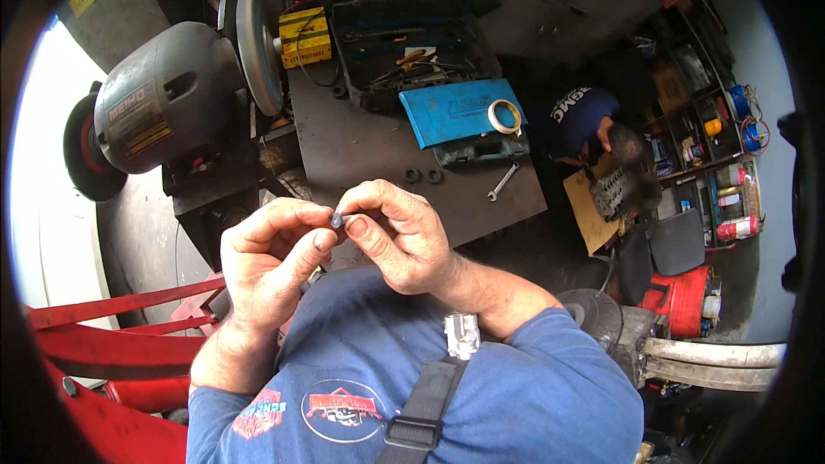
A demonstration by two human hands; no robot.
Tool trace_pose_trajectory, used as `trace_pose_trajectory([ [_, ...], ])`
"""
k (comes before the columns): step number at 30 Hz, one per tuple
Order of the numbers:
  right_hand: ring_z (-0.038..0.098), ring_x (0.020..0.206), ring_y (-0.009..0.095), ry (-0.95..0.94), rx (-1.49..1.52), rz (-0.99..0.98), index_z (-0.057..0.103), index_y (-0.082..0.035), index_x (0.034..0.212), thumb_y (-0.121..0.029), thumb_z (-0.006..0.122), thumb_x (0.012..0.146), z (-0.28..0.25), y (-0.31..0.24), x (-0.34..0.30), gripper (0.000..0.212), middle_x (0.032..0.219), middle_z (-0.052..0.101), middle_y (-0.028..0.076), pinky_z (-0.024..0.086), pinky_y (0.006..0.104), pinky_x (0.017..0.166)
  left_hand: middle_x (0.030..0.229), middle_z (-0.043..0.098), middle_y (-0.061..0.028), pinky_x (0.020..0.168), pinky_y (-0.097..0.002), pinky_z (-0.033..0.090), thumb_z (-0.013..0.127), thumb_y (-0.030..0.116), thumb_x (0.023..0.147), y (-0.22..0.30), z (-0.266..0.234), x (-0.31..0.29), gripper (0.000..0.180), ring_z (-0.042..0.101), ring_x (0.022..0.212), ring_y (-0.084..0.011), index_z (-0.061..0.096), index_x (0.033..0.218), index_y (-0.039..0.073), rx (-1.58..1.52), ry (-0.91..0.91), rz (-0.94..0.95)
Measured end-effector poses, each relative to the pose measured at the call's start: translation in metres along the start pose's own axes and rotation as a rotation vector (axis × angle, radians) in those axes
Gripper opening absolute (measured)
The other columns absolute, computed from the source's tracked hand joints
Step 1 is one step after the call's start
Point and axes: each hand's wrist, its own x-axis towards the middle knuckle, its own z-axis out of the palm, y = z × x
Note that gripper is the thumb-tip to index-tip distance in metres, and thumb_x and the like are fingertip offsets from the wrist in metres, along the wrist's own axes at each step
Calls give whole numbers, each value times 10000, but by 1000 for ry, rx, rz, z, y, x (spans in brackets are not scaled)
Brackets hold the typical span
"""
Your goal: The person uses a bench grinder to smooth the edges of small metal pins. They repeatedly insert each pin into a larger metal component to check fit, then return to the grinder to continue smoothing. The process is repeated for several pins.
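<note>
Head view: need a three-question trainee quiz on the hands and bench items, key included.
1. True or false: the bare left hand and bare right hand meet at a small dark rounded part.
2. The pale yellow, ring-shaped tape roll overlaps which item? (a) silver open-ended wrench (b) flat blue panel (c) yellow box-shaped unit
3. Fill in: the wrench lies to the ___ of the two dark round rings.

Key: 1 true; 2 b; 3 right.

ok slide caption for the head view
Left hand and right hand hold a small dark part near a workbench and bench grinder.
</note>
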Motion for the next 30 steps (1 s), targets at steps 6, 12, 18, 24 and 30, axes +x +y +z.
trace_pose_trajectory([
  [6, 639, 739, 162, 0, 12, 59, 583, -1, 985, -110, 556, 959, 0, -4, -3, 115, 827, 623, 95, 501, 288, 684, 891, 665, -87, 683, -231, 539, 679, -27, 857, 1, -3, 5, 128, 660, 767, -125, 654, 983, -34, 63, -48, -8],
  [12, 624, 736, 110, -6, 35, 195, 564, 19, 984, -95, 536, 966, -1, -2, -6, 119, 815, 618, 67, 522, 255, 673, 857, 655, -58, 646, -212, 514, 669, 27, 884, -8, -1, 7, 100, 610, 708, -74, 659, 967, -29, 2, 35, -83],
  [18, 615, 734, 91, 18, -129, 83, 565, 14, 957, -98, 521, 966, 0, 3, -2, 120, 795, 615, 63, 509, 234, 641, 818, 667, -60, 610, -227, 514, 651, 62, 910, -14, -8, 12, 135, 609, 668, -84, 664, 994, -42, -6, -21, -148],
  [24, 599, 709, 73, -33, 142, 413, 568, 0, 973, -152, 516, 991, -4, 5, -2, 162, 807, 617, 33, 496, 219, 632, 855, 674, -76, 641, -226, 516, 645, 81, 924, -25, -8, 11, 158, 630, 705, -109, 664, 1017, -45, -67, 25, -170],
  [30, 600, 777, 66, -38, 68, 420, 576, 8, 1029, -131, 539, 990, 0, 18, 1, 149, 853, 628, 35, 507, 218, 693, 863, 674, -78, 692, -242, 508, 715, 33, 854, -30, -10, 14, 119, 640, 762, -132, 688, 960, -13, 343, 57, 94],
])
